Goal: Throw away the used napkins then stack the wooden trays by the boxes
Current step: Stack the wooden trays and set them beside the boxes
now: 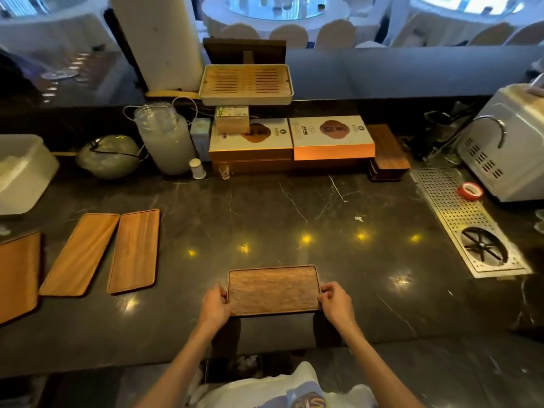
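Dark marble counter, white pillar, round white-clothed dining tables beyond

Wood, stone and metal on a bar counter.

Counter: dark polished stone with pale veins, glossy enough to mirror ceiling lights. Held tray: brown wood, matt, visible grain, raised rim. Three trays lying at left: lighter orange-brown wood, smooth, faint sheen. Stack of trays beside the boxes: darker wood, matt. Boxes: smooth printed card tops, orange sides. Drain grille: perforated metal, brushed and bright. Slatted tray at back: pale wood slats in a cream, smooth frame. Jar: clear, translucent, plastic or glass cannot be told. Tape roll: glossy red.
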A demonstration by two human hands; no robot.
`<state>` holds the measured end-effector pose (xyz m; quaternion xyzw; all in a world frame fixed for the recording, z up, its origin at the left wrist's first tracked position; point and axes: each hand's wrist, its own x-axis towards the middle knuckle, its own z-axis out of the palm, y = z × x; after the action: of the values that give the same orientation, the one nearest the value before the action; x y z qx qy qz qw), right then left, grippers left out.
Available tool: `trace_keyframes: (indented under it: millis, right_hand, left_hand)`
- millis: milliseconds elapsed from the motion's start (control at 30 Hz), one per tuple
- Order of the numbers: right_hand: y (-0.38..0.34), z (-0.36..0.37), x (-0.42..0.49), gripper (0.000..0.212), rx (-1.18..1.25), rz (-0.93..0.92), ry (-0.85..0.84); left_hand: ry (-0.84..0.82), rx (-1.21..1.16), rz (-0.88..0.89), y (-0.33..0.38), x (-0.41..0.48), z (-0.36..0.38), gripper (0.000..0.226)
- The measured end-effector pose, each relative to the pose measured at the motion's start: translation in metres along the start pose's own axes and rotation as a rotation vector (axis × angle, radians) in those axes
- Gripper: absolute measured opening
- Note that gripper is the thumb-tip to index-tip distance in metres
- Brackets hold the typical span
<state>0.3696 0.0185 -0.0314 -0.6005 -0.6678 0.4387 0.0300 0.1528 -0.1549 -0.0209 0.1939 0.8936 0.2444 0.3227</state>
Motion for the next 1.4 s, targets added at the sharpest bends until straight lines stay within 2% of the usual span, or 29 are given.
trace_keyframes:
  millis: [67,133,167,233,333,567,733,833,933,1000,1067,1200,1300,1400]
  right_hand:
    - [0.004,0.002,-0.003,0.028,-0.124,-0.124,0.046]
    - [0.01,0.006,-0.008,0.046,-0.337,-0.287,0.108]
    - [0.013,0.008,-0.01,0.053,-0.434,-0.332,0.097]
    - [0.016,0.014,-0.015,0.061,-0.538,-0.306,-0.024]
    - [0.022,0.023,-0.018,0.063,-0.572,-0.236,-0.144]
    - [0.016,0.019,-0.017,0.065,-0.619,-0.217,-0.161]
    - [0.012,0.018,-0.021,0.066,-0.555,-0.188,-0.184]
    - [0.002,0.012,-0.02,0.065,-0.454,-0.127,-0.214]
    - [-0.018,0.012,-0.025,0.06,-0.399,-0.128,-0.125]
    - [-0.042,0.025,-0.03,0.048,-0.388,-0.246,-0.006]
    - [-0.077,0.05,-0.036,0.034,-0.284,-0.314,0.019]
    - [-0.154,0.122,-0.043,0.029,-0.137,-0.303,-0.171]
    - [-0.208,0.19,-0.041,0.031,-0.134,-0.379,-0.225]
    - [-0.256,0.254,-0.039,0.034,-0.129,-0.348,-0.253]
  left_hand:
    - [0.017,0.014,0.05,-0.003,-0.004,0.002,0.024]
    - [0.065,0.084,0.139,-0.006,-0.008,0.006,0.038]
    - [0.07,0.149,0.176,-0.007,-0.011,0.009,0.047]
    - [0.012,0.317,0.187,-0.01,-0.018,0.016,0.063]
    - [-0.079,0.416,0.152,-0.02,-0.025,0.03,0.073]
    - [-0.075,0.482,0.154,-0.029,-0.023,0.038,0.075]
    - [-0.075,0.493,0.174,-0.031,-0.024,0.036,0.075]
    - [-0.071,0.431,0.231,-0.029,-0.026,0.026,0.083]
    - [-0.061,0.174,0.29,-0.037,-0.026,-0.005,0.093]
    - [-0.053,-0.017,0.23,-0.051,-0.019,-0.038,0.082]
    - [-0.033,-0.119,0.111,-0.07,-0.003,-0.075,0.065]
    - [0.113,-0.252,-0.053,-0.112,0.037,-0.143,0.044]
    - [0.225,-0.3,-0.135,-0.142,0.069,-0.183,0.039]
    - [0.226,-0.279,-0.154,-0.166,0.092,-0.207,0.033]
